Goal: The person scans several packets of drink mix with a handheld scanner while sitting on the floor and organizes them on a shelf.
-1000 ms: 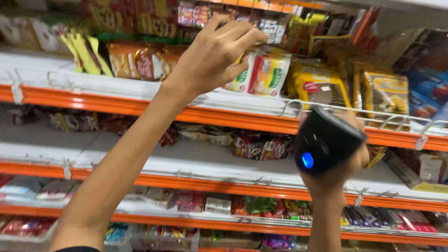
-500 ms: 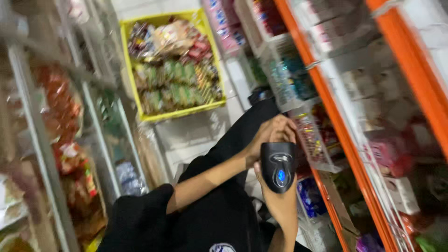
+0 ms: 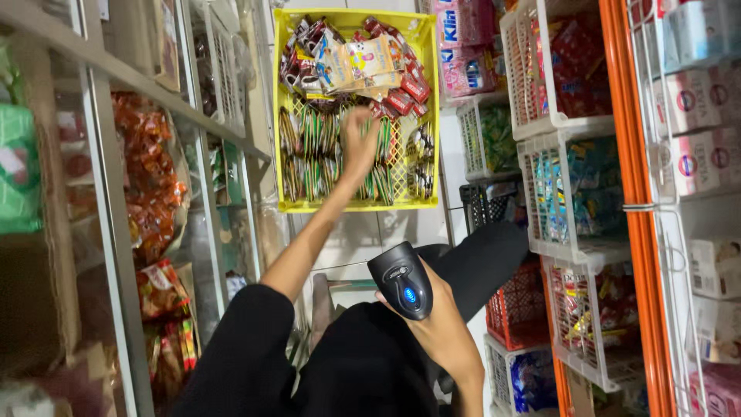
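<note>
On the far left stand shop shelves (image 3: pixel 116 193) full of snack bags in red and orange. Next comes the person's left hand (image 3: pixel 360 143). It reaches down into a yellow basket (image 3: pixel 355 205) on the floor. The basket is full of small packets (image 3: pixel 316 139), green ones in rows and red ones at the top. The fingers curl down onto the green packets, but I cannot tell if they have got hold of one or are only touching.

A bit more to the right, the right hand (image 3: pixel 440 324) is wrapped tight around a black scanner (image 3: pixel 401 280) with a small blue light. It is held up, well apart from the basket.

On the right are white wire racks (image 3: pixel 556 193) and an orange shelf post (image 3: pixel 629 208).

I think the packets could slip, because they are stacked loose and lean on each other. One pull might knock the row over.
</note>
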